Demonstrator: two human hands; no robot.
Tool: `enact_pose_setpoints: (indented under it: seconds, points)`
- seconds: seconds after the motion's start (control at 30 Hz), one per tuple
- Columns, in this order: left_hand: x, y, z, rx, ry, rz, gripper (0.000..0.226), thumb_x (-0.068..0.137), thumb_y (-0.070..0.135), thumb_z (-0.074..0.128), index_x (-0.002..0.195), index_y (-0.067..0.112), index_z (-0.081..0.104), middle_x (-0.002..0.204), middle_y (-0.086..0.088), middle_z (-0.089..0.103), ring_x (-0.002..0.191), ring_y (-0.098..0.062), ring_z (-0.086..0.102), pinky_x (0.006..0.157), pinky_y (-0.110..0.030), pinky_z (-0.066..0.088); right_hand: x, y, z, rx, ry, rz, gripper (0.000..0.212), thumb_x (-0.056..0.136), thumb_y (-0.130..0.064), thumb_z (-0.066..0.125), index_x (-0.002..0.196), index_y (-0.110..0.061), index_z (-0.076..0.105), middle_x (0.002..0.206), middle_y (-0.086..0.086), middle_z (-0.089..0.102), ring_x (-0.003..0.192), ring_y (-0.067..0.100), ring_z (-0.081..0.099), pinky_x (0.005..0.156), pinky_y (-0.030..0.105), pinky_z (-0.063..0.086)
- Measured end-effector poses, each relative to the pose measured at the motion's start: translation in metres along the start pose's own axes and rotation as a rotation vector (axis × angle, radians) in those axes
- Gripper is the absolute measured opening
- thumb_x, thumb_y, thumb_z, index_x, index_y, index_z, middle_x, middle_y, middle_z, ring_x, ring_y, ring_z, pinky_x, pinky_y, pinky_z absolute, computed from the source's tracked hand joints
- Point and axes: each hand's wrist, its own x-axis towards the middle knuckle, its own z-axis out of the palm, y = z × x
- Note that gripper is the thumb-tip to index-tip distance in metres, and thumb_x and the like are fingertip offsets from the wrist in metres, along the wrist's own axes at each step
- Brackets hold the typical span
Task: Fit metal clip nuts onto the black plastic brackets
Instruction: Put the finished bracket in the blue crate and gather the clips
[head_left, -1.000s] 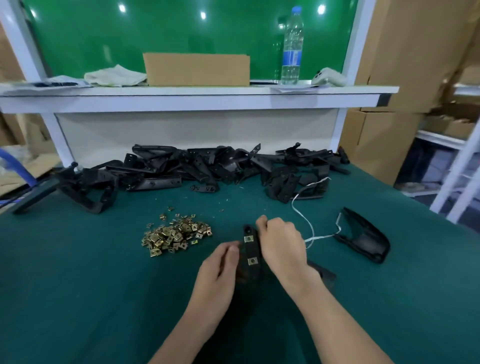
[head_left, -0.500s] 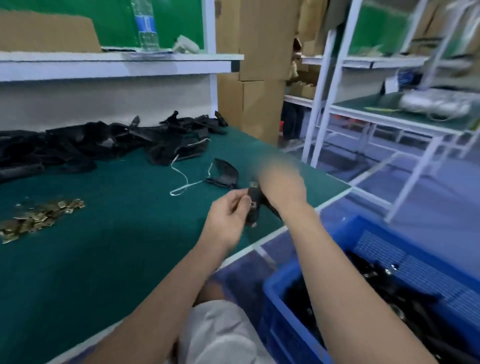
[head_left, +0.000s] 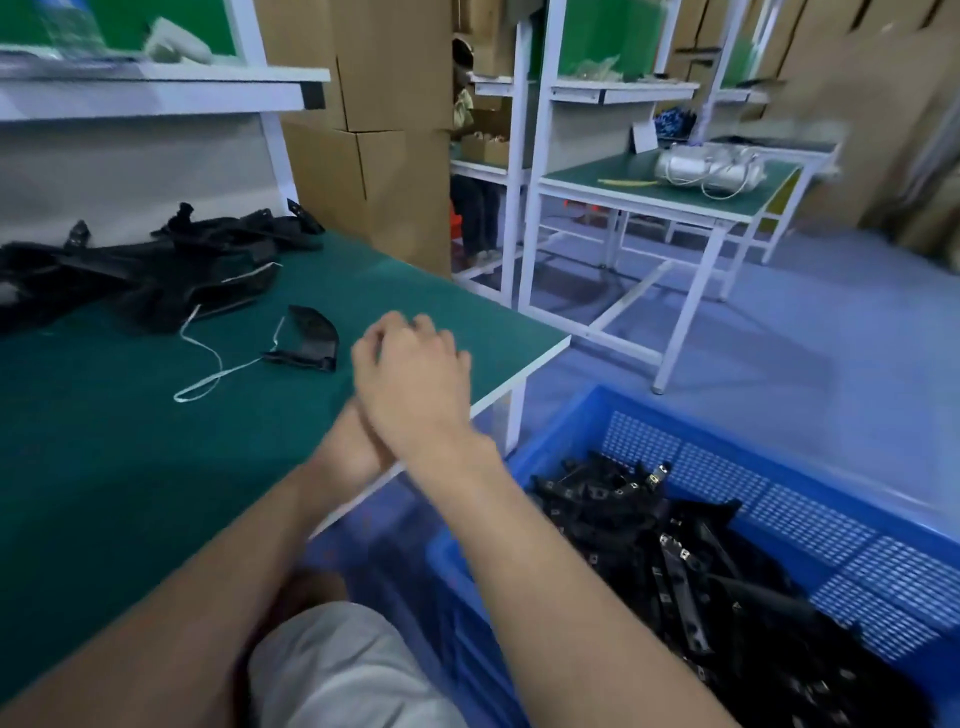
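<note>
The right grip (head_left: 410, 384) is curled above the bench (head_left: 130, 467) edge with the left grip (head_left: 348, 452) beneath its wrist; blur and overlap hide whether either pinches anything. Brackets (head_left: 675, 561) carrying clip nuts (head_left: 658, 474) lie in the blue crate (head_left: 753, 493); a pile of brackets (head_left: 130, 270) waits on the bench, so much work appears left.
</note>
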Motion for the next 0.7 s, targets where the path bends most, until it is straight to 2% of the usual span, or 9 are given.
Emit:
enact_pose_setpoints:
  seconds: [0.07,0.13,0.17,0.23,0.27,0.33,0.5,0.6,0.7]
  points:
    - [0.004,0.000,-0.047,0.147,0.103,0.037,0.036,0.093,-0.003,0.048,0.073,0.021,0.066,0.067,0.009,0.063,0.063,0.001,0.061,0.058,-0.011,0.048,-0.009,-0.022,0.032,0.108,-0.078,-0.020,0.034,0.103,-0.031,0.038,0.123,-0.012,0.059,0.122,0.013,0.057,0.114,0.035,0.049,0.093,0.044,0.034]
    - [0.003,-0.008,-0.107,0.508,0.184,0.049,0.038,0.097,0.000,0.049,0.081,0.032,0.062,0.081,0.008,0.060,0.074,-0.006,0.056,0.067,-0.019,0.044,-0.019,-0.044,0.062,0.225,-0.136,-0.055,0.036,0.104,-0.030,0.038,0.130,-0.013,0.056,0.128,0.014,0.054,0.116,0.035,0.047,0.097,0.045,0.031]
    - [0.000,-0.013,-0.139,0.751,0.258,0.051,0.033,0.095,0.003,0.055,0.084,0.032,0.066,0.087,0.002,0.062,0.078,-0.014,0.054,0.070,-0.027,0.043,-0.025,-0.054,0.076,0.254,-0.164,-0.088,0.037,0.104,-0.030,0.038,0.134,-0.014,0.054,0.132,0.014,0.052,0.118,0.035,0.046,0.099,0.045,0.030]
    - [-0.019,-0.020,-0.195,1.332,0.480,0.052,0.018,0.094,0.016,0.064,0.111,0.020,0.067,0.111,-0.013,0.064,0.097,-0.031,0.056,0.083,-0.044,0.045,-0.033,-0.069,0.102,0.233,-0.240,-0.170,0.040,0.104,-0.030,0.039,0.139,-0.014,0.049,0.135,0.014,0.050,0.121,0.034,0.044,0.102,0.046,0.030]
    - [-0.032,-0.024,-0.220,1.476,0.586,0.061,0.030,0.094,0.025,0.066,0.122,0.015,0.062,0.122,-0.018,0.060,0.108,-0.040,0.053,0.091,-0.054,0.043,-0.035,-0.076,0.114,0.198,-0.290,-0.208,0.042,0.103,-0.030,0.039,0.141,-0.014,0.046,0.136,0.014,0.049,0.124,0.034,0.043,0.105,0.046,0.031]
    - [-0.059,-0.027,-0.261,1.493,0.716,-0.011,0.053,0.092,0.040,0.065,0.134,0.010,0.054,0.133,-0.025,0.052,0.123,-0.049,0.045,0.102,-0.063,0.035,-0.036,-0.091,0.137,0.125,-0.386,-0.264,0.046,0.104,-0.033,0.039,0.146,-0.015,0.040,0.143,0.016,0.044,0.134,0.036,0.036,0.113,0.050,0.027]
    - [-0.093,-0.019,-0.333,1.444,0.836,-0.396,0.098,0.078,0.083,0.040,0.151,0.019,0.030,0.156,-0.022,0.026,0.146,-0.043,0.015,0.117,-0.061,0.011,-0.034,-0.136,0.192,0.013,-0.496,-0.406,0.058,0.105,-0.036,0.035,0.156,-0.014,0.020,0.163,0.021,0.016,0.151,0.038,0.008,0.122,0.056,0.007]
    - [-0.094,-0.015,-0.365,1.352,0.878,-0.496,0.111,0.069,0.094,0.030,0.155,0.025,0.016,0.163,-0.017,0.011,0.149,-0.041,0.003,0.117,-0.063,0.005,-0.026,-0.165,0.221,-0.029,-0.529,-0.459,0.061,0.106,-0.040,0.031,0.158,-0.015,0.014,0.165,0.020,0.008,0.152,0.038,0.001,0.121,0.058,0.002]
    - [-0.085,-0.015,-0.383,1.277,0.921,-0.518,0.111,0.070,0.092,0.031,0.156,0.026,0.013,0.164,-0.015,0.008,0.150,-0.040,0.003,0.119,-0.061,0.006,-0.013,-0.194,0.248,-0.031,-0.531,-0.482,0.061,0.106,-0.043,0.028,0.159,-0.016,0.013,0.166,0.018,0.006,0.153,0.037,0.001,0.121,0.057,0.000]
